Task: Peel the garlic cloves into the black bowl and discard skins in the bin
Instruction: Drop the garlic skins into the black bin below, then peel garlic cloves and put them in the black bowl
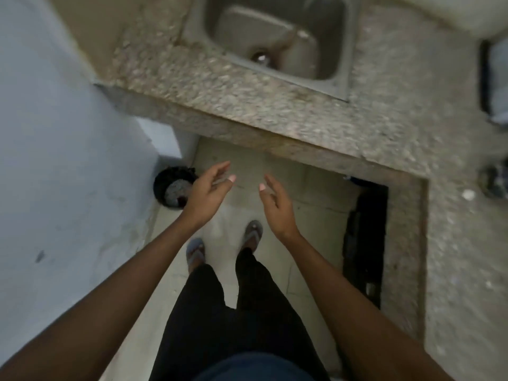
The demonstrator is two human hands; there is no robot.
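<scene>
Bin (171, 188) is seen on the floor by the white wall, far left, dark-lined, contents blurred. Left hand (207, 192) is held just right of it, fingers relaxed and spread, nothing gripped. Right hand (276, 206) is held alongside, apart, likewise empty. Sink (275, 31) is set in the speckled counter (398, 133) above. Black bowl can't be identified.

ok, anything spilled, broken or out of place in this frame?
Nothing clearly wrong. Both the left hand and the right hand are open and hold nothing. The bin stands upright on the floor by the wall. The sink looks bare. The frame is blurred.
</scene>
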